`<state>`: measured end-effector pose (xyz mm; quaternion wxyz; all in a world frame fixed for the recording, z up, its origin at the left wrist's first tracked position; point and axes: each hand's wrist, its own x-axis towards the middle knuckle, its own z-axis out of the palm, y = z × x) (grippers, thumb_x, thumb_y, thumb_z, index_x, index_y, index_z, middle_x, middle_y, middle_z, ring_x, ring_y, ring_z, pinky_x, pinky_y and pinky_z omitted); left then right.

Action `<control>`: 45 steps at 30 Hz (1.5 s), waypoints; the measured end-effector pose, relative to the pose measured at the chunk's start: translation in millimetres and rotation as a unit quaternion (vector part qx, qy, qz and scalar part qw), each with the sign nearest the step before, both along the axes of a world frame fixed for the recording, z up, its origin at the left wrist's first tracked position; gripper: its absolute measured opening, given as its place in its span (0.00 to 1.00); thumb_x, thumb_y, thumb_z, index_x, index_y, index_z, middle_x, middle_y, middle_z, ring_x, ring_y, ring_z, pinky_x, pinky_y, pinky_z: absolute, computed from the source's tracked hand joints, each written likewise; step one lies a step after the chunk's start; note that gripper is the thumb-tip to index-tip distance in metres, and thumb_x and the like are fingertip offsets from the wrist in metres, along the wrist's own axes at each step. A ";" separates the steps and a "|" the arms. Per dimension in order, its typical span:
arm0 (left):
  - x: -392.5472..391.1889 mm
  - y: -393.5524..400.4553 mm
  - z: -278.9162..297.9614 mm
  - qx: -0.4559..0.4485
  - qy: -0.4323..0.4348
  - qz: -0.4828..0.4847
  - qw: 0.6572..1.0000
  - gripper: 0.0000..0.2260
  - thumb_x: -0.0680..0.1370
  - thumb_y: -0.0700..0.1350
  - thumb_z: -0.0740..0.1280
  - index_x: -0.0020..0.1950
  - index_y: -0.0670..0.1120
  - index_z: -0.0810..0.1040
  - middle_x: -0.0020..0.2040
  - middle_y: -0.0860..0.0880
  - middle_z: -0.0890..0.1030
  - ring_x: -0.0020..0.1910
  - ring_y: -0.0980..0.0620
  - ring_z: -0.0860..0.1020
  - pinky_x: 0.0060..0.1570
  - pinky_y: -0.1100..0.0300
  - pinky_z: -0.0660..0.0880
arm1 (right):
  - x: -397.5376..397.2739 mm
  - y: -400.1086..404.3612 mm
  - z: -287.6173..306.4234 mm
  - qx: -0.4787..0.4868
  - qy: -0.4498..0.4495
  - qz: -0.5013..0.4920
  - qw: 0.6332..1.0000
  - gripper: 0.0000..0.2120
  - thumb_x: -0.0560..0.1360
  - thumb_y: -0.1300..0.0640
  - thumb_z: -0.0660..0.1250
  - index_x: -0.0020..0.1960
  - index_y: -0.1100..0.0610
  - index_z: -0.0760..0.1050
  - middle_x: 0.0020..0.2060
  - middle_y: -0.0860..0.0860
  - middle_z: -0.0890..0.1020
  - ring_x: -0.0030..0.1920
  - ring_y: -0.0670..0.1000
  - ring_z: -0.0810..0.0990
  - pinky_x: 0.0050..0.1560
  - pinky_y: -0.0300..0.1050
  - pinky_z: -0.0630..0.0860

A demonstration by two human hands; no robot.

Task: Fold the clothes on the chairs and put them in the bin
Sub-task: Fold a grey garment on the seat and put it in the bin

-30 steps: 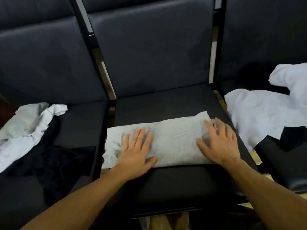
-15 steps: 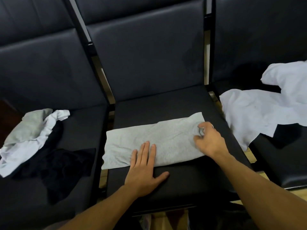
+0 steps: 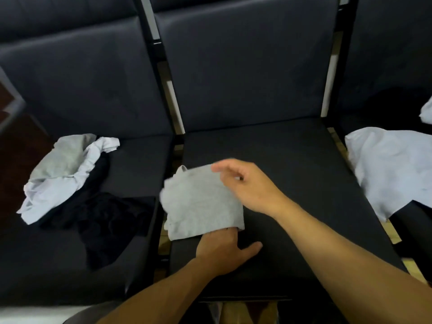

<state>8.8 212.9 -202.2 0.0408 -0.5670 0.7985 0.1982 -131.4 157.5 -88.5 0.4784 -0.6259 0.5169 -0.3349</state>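
Grey and folded to a compact square, one garment (image 3: 202, 202) lies at the front left of the middle chair (image 3: 292, 160), one of three black chairs in a row. The left hand (image 3: 222, 251) lies flat, fingers tucked beneath the fold's near right corner, thumb spread on the seat. The right hand (image 3: 247, 183) hovers blurred at the fold's far right corner; whether it pinches cloth cannot be told. One heap of grey, white and black clothes (image 3: 70, 183) sits on the left chair (image 3: 131, 160); white clothes (image 3: 392, 169) lie on the right chair (image 3: 411, 220).
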 end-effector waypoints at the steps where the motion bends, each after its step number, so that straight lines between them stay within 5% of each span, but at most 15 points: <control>1: 0.1 -0.5 0.0 -0.003 0.014 0.005 1.000 0.32 0.75 0.74 0.59 0.63 0.48 0.76 0.58 0.50 0.81 0.59 0.51 0.79 0.57 0.59 0.73 | -0.8 1.6 -12.7 -0.002 0.064 0.012 0.998 0.15 0.83 0.54 0.61 0.66 0.43 0.77 0.66 0.37 0.77 0.67 0.38 0.72 0.72 0.46 0.70; 5: 1.4 -3.0 1.6 -0.012 0.078 -0.004 0.997 0.30 0.76 0.70 0.62 0.68 0.50 0.75 0.62 0.51 0.81 0.60 0.52 0.79 0.57 0.59 0.74 | -2.9 8.5 -52.2 -0.036 0.248 0.139 0.958 0.18 0.84 0.52 0.57 0.73 0.42 0.71 0.76 0.39 0.66 0.76 0.41 0.61 0.77 0.42 0.58; 9: 3.4 -11.9 5.7 -0.044 0.151 -0.043 0.987 0.26 0.76 0.68 0.64 0.65 0.50 0.78 0.58 0.51 0.83 0.57 0.55 0.79 0.59 0.56 0.75 | -6.5 8.6 -64.6 -0.003 0.372 0.153 0.915 0.23 0.84 0.42 0.48 0.78 0.39 0.60 0.78 0.37 0.58 0.77 0.43 0.52 0.76 0.53 0.57; 14: 8.6 -23.5 19.9 -0.031 0.304 -0.026 0.952 0.13 0.77 0.56 0.70 0.55 0.50 0.84 0.53 0.56 0.84 0.54 0.61 0.79 0.56 0.58 0.77 | 0.2 3.9 -59.9 0.105 0.383 0.058 0.916 0.26 0.81 0.37 0.46 0.77 0.40 0.57 0.74 0.43 0.60 0.73 0.53 0.55 0.71 0.56 0.64; 16: 10.2 -27.2 21.7 -0.069 0.301 0.015 0.951 0.15 0.75 0.60 0.68 0.54 0.52 0.84 0.56 0.58 0.80 0.59 0.58 0.75 0.62 0.56 0.73 | -2.3 -1.6 -52.6 0.156 0.343 0.058 0.924 0.23 0.81 0.38 0.46 0.74 0.42 0.63 0.70 0.47 0.63 0.71 0.54 0.57 0.70 0.55 0.63; 19: 12.7 -35.3 28.4 -0.004 0.289 0.178 0.940 0.21 0.73 0.66 0.65 0.56 0.52 0.78 0.57 0.58 0.71 0.61 0.54 0.68 0.64 0.53 0.71 | -21.4 -10.5 -43.4 0.126 0.286 -0.018 0.950 0.17 0.82 0.44 0.52 0.60 0.48 0.76 0.60 0.49 0.77 0.61 0.53 0.73 0.64 0.53 0.72; 23: 13.2 -52.1 40.7 0.045 0.341 0.303 0.889 0.26 0.72 0.60 0.74 0.62 0.55 0.65 0.62 0.54 0.69 0.62 0.53 0.72 0.60 0.53 0.75 | -54.1 -4.7 -53.9 0.079 0.367 -0.157 0.914 0.24 0.77 0.40 0.63 0.72 0.42 0.65 0.67 0.52 0.66 0.66 0.58 0.65 0.63 0.54 0.71; 26: 3.8 -60.3 52.7 0.116 0.438 0.333 0.827 0.29 0.75 0.47 0.74 0.65 0.61 0.58 0.58 0.57 0.73 0.55 0.57 0.76 0.48 0.60 0.77 | -59.6 -4.2 -61.9 0.171 0.246 -0.141 0.944 0.35 0.75 0.40 0.68 0.76 0.36 0.54 0.70 0.52 0.61 0.67 0.59 0.66 0.65 0.55 0.70; 29: -4.4 -65.8 63.8 0.194 0.533 0.369 0.736 0.20 0.77 0.38 0.72 0.62 0.59 0.73 0.56 0.55 0.79 0.56 0.54 0.79 0.53 0.54 0.80 | -56.3 -8.6 -60.6 0.214 0.079 -0.112 0.967 0.36 0.74 0.50 0.70 0.74 0.34 0.56 0.63 0.49 0.72 0.60 0.54 0.77 0.55 0.55 0.80; 32: 1.8 -67.6 70.1 0.313 0.551 0.410 0.656 0.14 0.78 0.40 0.71 0.58 0.56 0.84 0.60 0.49 0.82 0.58 0.47 0.81 0.53 0.47 0.82 | -57.5 -7.1 -58.0 0.313 -0.019 -0.051 0.948 0.31 0.75 0.55 0.69 0.70 0.29 0.64 0.60 0.51 0.77 0.50 0.52 0.82 0.42 0.46 0.80; 34: 9.4 -68.6 68.5 0.358 0.543 0.396 0.648 0.12 0.79 0.42 0.71 0.58 0.55 0.86 0.61 0.48 0.83 0.60 0.44 0.82 0.53 0.46 0.83 | -62.4 -4.1 -58.2 0.337 -0.043 -0.028 0.940 0.27 0.76 0.55 0.70 0.65 0.28 0.70 0.61 0.54 0.79 0.41 0.51 0.80 0.36 0.44 0.77; 38: 14.7 -72.8 67.2 0.343 0.525 0.335 0.703 0.13 0.80 0.41 0.69 0.61 0.54 0.85 0.64 0.49 0.82 0.63 0.47 0.80 0.64 0.47 0.78 | -71.2 -3.2 -52.8 0.300 -0.157 -0.056 0.939 0.24 0.76 0.64 0.68 0.62 0.38 0.80 0.63 0.47 0.79 0.60 0.52 0.81 0.55 0.52 0.83; 45: 42.8 -71.0 110.6 0.292 0.571 0.241 0.728 0.18 0.76 0.37 0.72 0.64 0.51 0.83 0.66 0.46 0.80 0.63 0.44 0.81 0.58 0.46 0.80 | -69.1 17.7 -18.9 0.198 -0.228 -0.072 0.951 0.25 0.77 0.70 0.67 0.68 0.48 0.78 0.60 0.51 0.83 0.60 0.52 0.83 0.60 0.53 0.80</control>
